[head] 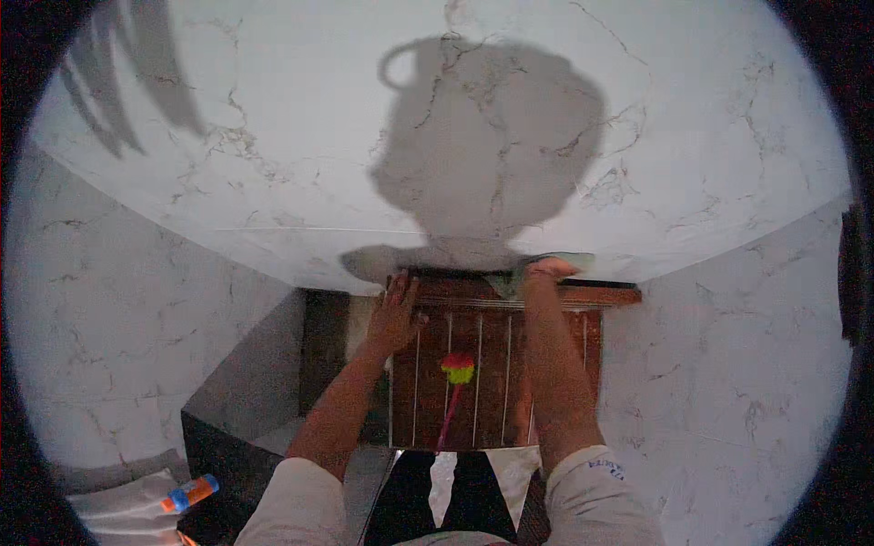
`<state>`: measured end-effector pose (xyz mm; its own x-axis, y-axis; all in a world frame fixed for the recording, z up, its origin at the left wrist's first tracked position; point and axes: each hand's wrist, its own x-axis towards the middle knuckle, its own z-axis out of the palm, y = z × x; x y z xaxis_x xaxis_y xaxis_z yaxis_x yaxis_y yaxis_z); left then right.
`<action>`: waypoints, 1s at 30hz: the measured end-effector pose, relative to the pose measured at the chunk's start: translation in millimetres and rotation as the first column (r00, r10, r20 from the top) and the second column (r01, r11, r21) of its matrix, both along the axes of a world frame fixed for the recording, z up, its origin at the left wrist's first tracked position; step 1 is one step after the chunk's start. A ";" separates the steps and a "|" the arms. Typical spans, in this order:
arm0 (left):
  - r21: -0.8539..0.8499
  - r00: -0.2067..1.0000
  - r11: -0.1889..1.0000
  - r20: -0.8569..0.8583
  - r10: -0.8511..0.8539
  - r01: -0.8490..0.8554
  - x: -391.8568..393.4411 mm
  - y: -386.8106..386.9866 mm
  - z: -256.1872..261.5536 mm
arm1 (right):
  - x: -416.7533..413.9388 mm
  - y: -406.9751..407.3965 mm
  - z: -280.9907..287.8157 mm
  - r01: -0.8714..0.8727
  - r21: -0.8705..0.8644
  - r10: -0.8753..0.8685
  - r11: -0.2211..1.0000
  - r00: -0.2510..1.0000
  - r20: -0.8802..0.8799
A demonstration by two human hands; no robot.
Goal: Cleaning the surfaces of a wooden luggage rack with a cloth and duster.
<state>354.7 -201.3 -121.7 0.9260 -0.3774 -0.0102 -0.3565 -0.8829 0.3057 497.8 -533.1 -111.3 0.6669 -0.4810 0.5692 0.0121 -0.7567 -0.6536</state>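
A brown wooden cabinet (491, 355) with pale stripes across its top surface stands against the marbled wall before me. My left hand (397, 310) rests at the cabinet's left side, its fingertips reaching the raised ledge (464, 290) along the back; I see nothing held in it. Farther right, my right hand (552, 266) presses a greyish-green cloth (506, 285) to that same ledge. Part of the cloth spreads beyond the hand along the wall. Between my forearms lies a brush (457, 368) with red and yellow bristles and a thin pink handle.
White marbled wall panels (287, 164) surround the cabinet, and my shadow falls on the back one. At lower left, an orange and blue bottle (191, 493) lies by a pale folded fabric (123, 505). A dark box-like piece of furniture (232, 443) stands left of the cabinet.
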 end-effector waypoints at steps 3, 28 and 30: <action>0.088 1.000 0.996 0.017 -0.009 0.007 9.9 -22.2 -26.5 | -4.2 76.5 -3.8 -0.054 0.068 0.053 0.996 0.998 0.016; 0.203 0.969 0.950 0.026 -0.246 0.235 37.1 -7.6 -123.9 | -23.3 -289.7 -8.8 0.486 0.327 -0.526 0.811 0.849 0.043; 0.135 0.986 0.978 -0.079 -0.148 0.157 34.8 -2.7 -124.2 | -12.4 -246.7 -25.4 0.459 0.457 -0.537 0.762 0.842 0.049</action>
